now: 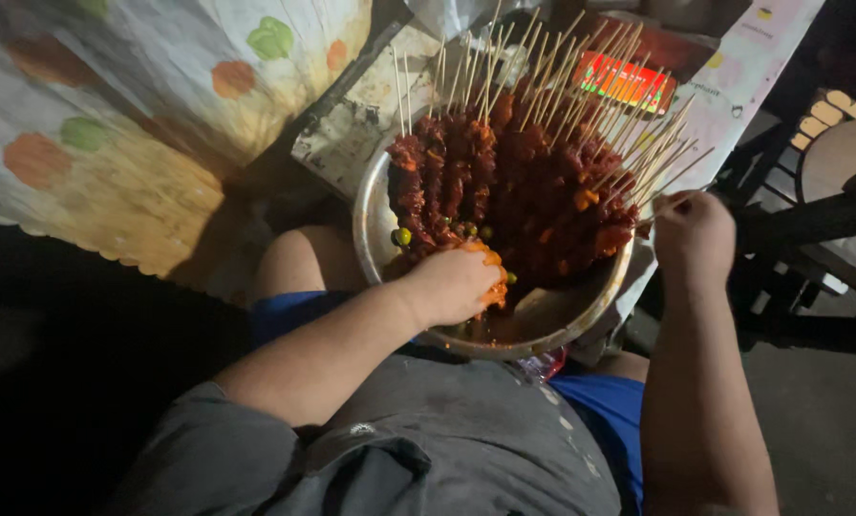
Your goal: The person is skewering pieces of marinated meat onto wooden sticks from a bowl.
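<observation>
Inside the metal bowl, left hand touches marinated meat — right hand beside skewers.

A floral cloth is lying well left of the fingers, while a dark wooden bench is standing to their right.

1. A grey short-sleeved shirt covers the torso, its cloth flecked with small pale spots.
2. The left sleeve ends above the elbow, loose and creased.
3. Bright blue shorts show at both thighs.
4. Forearms, hands and knees are bare; no watch, ring or glove shows.
</observation>
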